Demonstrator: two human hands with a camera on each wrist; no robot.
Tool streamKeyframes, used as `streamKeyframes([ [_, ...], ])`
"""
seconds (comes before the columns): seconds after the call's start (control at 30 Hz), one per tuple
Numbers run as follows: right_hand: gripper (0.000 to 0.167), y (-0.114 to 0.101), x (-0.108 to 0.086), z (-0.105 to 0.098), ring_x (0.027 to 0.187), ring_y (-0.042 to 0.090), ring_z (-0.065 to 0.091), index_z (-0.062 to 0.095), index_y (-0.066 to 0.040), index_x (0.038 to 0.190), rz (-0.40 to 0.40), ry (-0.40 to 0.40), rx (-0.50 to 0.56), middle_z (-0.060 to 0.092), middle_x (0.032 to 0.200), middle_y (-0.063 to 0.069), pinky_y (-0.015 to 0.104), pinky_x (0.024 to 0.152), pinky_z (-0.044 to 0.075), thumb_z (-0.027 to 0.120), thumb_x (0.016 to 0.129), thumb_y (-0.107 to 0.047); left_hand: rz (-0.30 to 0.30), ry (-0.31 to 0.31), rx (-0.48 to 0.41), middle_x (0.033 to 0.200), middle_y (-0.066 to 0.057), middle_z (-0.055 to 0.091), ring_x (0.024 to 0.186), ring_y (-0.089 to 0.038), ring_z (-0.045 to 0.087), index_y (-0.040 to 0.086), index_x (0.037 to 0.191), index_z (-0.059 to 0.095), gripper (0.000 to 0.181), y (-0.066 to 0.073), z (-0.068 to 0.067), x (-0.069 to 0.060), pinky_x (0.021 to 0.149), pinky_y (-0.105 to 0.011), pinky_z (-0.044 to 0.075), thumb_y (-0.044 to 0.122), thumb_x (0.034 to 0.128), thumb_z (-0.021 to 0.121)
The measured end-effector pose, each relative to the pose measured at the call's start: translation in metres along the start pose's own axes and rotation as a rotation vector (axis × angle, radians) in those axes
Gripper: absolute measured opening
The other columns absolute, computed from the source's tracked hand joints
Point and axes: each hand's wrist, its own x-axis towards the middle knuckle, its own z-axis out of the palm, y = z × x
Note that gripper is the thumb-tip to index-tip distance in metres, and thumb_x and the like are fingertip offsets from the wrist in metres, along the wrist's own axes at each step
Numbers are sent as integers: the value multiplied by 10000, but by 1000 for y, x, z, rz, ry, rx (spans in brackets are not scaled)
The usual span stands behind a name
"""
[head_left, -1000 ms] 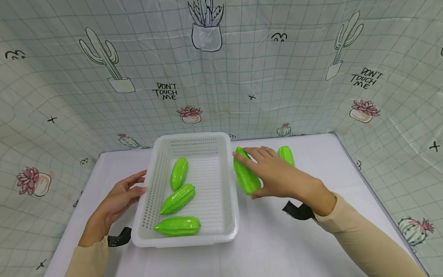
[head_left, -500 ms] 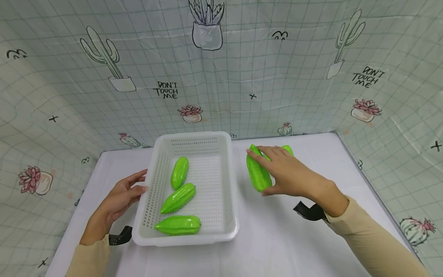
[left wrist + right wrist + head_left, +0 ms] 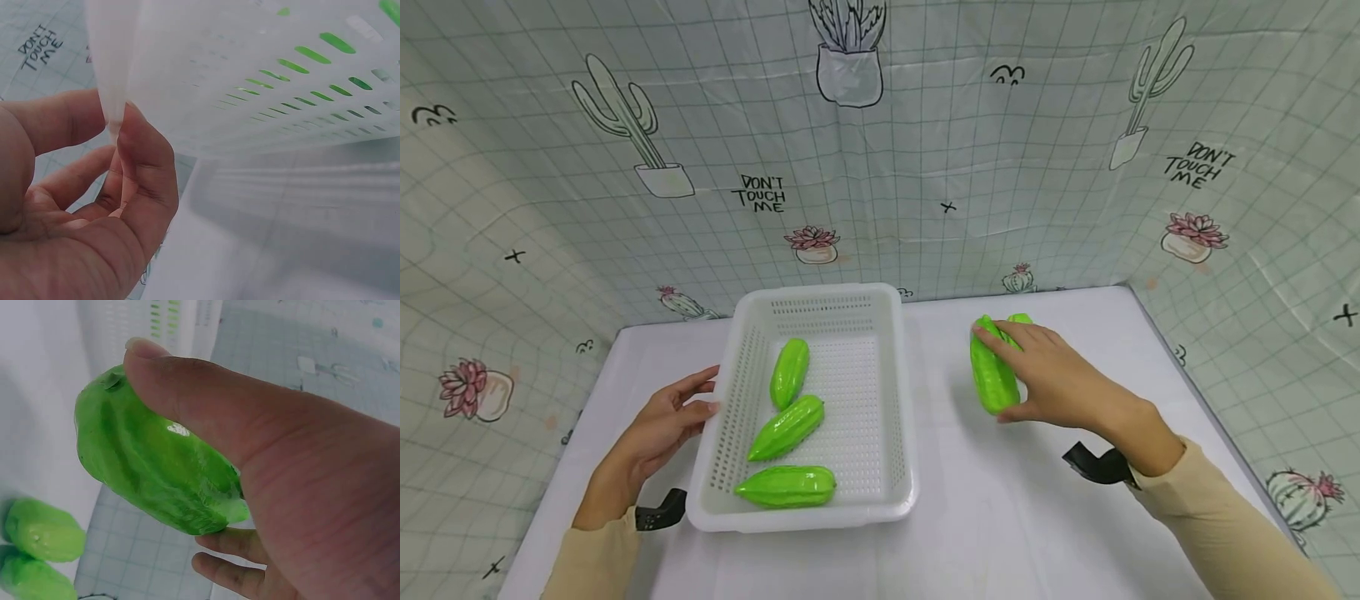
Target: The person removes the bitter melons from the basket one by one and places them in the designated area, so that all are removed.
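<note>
A white plastic basket [image 3: 895,417] stands left of centre in the head view. Three glossy, bright green ridged gourds lie in it: an upper gourd [image 3: 789,372], a middle gourd [image 3: 786,428] and a lower gourd [image 3: 786,487]. My left hand [image 3: 658,433] pinches the basket's left rim; the left wrist view has finger and thumb on either side of it. Between thumb and fingertips my right hand [image 3: 1060,375] grips another green gourd [image 3: 150,456], apart from the basket. In the right wrist view, two more gourds [image 3: 47,531] sit side by side; my hand mostly hides them from the head view.
Under everything is a white-covered table [image 3: 955,533]. A grid-patterned cloth [image 3: 925,150] with cactus drawings hangs behind it and at both sides. Each wrist wears a black strap mount [image 3: 1097,464].
My right hand has moved to the right, away from the basket, with the gourd in its grip. The left hand and the basket have stayed in place.
</note>
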Motion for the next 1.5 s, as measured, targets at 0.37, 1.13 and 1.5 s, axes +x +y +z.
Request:
streamKeyframes([
  [0.37, 1136, 19, -20, 2, 1383, 512, 473, 391, -9, 1596, 57, 3, -9, 482, 1500, 319, 697, 1120, 372, 1006, 693, -317, 1, 2, 21, 1367, -112, 452, 1016, -49, 674, -57, 1655, 211, 730, 1, -1, 1, 880, -228, 589, 37, 1049, 606],
  [1.13, 1171, 67, -34, 6, 1322, 616, 472, 354, 50, 1604, 188, -26, -15, 439, 1488, 411, 747, 1064, 396, 996, 707, -345, -26, 2, 90, 1463, -261, 387, 992, -38, 663, -63, 1649, 228, 726, 8, -1, 0, 869, -223, 581, 51, 1046, 616],
  [1.5, 1167, 91, -36, 11, 1303, 646, 457, 342, 67, 1603, 242, -65, -8, 406, 1492, 436, 753, 1069, 381, 982, 725, -360, -27, -2, 98, 1466, -257, 386, 990, -54, 657, -56, 1650, 237, 708, 8, -1, -1, 862, -235, 577, 57, 1052, 599],
])
